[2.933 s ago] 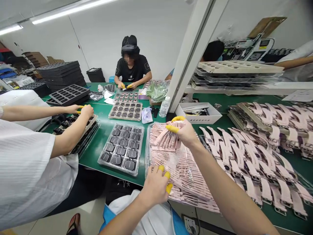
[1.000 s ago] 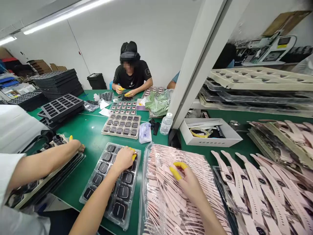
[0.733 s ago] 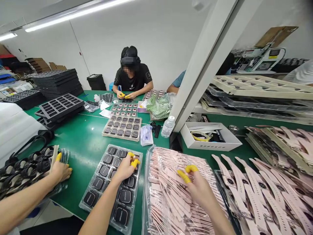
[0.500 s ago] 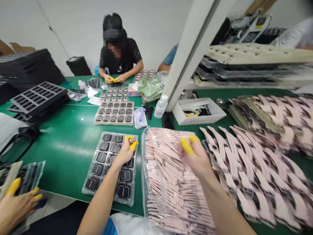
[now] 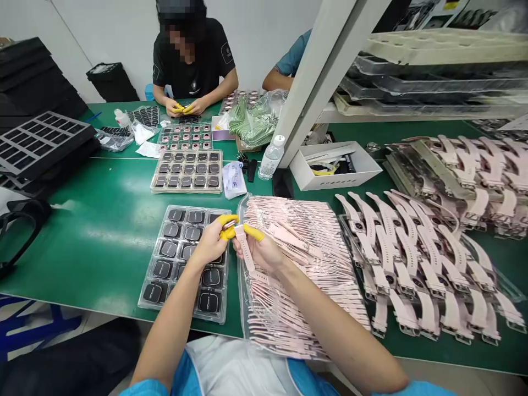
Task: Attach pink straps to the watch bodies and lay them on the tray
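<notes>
My left hand (image 5: 211, 240), with yellow finger covers, pinches a small metallic watch case (image 5: 231, 223); the fingers hide most of it. Against it my right hand (image 5: 264, 248), also with yellow finger covers, holds a pale pink watch strap (image 5: 246, 254) by one end. The strap hangs down with its row of holes showing. Whether the strap's end is inside the case I cannot tell. Below my right hand lies a clear bag of pink straps (image 5: 305, 308). A clear plastic tray (image 5: 221, 313) of black square pieces lies under my left hand.
Pink-strapped watches (image 5: 433, 269) lie in rows at right. A white box (image 5: 334, 179), a bottle (image 5: 272, 158) and a post (image 5: 315, 82) stand beyond the bag. Across the green table (image 5: 94, 220), a person (image 5: 193, 60) handles small parts. Black trays (image 5: 43, 137) are stacked left.
My right hand has come left from over the bag, bringing a pink strap to the case in my left hand. Another person's hand at the lower left has left the view.
</notes>
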The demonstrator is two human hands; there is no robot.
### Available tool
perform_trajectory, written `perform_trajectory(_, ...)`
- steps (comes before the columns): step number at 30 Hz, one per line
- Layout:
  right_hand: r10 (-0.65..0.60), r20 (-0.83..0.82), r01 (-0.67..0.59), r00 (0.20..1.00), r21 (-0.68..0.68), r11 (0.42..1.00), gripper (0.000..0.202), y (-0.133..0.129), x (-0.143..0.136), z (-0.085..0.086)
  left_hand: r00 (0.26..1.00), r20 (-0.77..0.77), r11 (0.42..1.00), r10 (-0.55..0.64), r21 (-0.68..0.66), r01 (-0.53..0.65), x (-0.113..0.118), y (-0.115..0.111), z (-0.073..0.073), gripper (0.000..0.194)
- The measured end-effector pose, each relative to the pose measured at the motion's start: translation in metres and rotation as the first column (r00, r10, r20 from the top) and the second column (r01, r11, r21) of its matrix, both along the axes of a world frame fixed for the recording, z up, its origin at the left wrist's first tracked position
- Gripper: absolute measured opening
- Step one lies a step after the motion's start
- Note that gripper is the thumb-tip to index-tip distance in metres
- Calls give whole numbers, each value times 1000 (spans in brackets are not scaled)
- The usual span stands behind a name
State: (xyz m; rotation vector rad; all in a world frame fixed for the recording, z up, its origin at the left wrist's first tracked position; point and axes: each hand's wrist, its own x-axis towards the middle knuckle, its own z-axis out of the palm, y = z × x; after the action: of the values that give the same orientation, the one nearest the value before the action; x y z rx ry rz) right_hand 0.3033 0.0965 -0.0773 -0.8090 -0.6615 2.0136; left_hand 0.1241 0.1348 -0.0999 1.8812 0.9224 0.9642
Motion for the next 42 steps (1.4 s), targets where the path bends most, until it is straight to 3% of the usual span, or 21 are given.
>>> perform_trajectory(6,-20,116,9,993,94,996,41,-4,1,-4,1000,-16,999,-13,35,13,2,-1,2,41)
perform_trajectory(11,11,173,-37,985,152,988,38,-5,0,-9,993,-76,986,-87,138,97,0,-1,5,52)
perform_trajectory(24,-41,-7,41,999,-23,999,38,-1,-1,0,992,-124,998,-36,40,41,4,-8,16,42)
perform_trajectory(29,-55,32,57,998,-78,995,41,2,2,-3,987,-137,997,-82,-4,82,1,-9,17,43)
perform_trajectory(35,-1,143,20,990,-133,991,49,-3,2,-4,934,-352,995,-57,58,82,2,-11,14,39)
perform_trajectory(38,5,194,17,981,-110,994,50,-6,2,-5,952,-296,997,-77,1,81,2,-12,14,37)
perform_trajectory(42,-40,239,45,970,-17,999,46,-6,3,-5,995,-98,996,-30,-83,22,5,-13,10,39)
